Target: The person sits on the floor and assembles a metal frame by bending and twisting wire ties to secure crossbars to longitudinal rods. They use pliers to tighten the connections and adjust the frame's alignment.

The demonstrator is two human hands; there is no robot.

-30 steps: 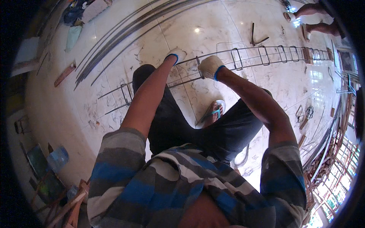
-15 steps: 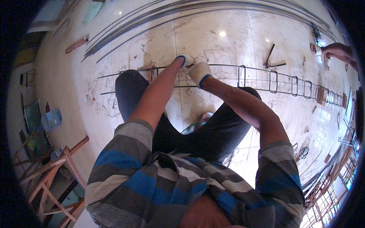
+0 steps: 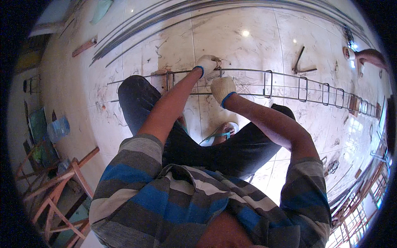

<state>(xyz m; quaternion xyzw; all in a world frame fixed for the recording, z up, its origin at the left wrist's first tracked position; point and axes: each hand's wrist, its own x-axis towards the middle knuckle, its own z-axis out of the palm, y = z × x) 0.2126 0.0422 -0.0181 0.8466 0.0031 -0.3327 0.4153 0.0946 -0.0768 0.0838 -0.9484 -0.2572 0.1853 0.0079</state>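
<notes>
A long steel rebar cage point(image 3: 248, 71) lies across the tiled floor in front of me, with rectangular stirrups along its bars. My left hand point(image 3: 208, 62), in a pale knit glove with a blue cuff, is at the far bar, fingers closed beside the top of a stirrup point(image 3: 220, 73). Whatever they pinch is too small to make out. My right hand point(image 3: 222, 89), gloved alike, is bent over the near side of that same stirrup. Its fingers curl down out of sight, and the stirrup's bar runs into the glove.
Long loose rods point(image 3: 165, 24) lie beyond the cage. A bent dark bar point(image 3: 302, 66) rests at the right, and a wood block point(image 3: 354, 104) sits under the cage. Another person's hand point(image 3: 349, 53) shows at far right. Timber pieces point(image 3: 62, 182) and a clear plastic bottle point(image 3: 59, 129) are at left.
My hands have moved apart a little: the left went right along the far bar, the right came slightly nearer to me. A stirrup now shows between them.
</notes>
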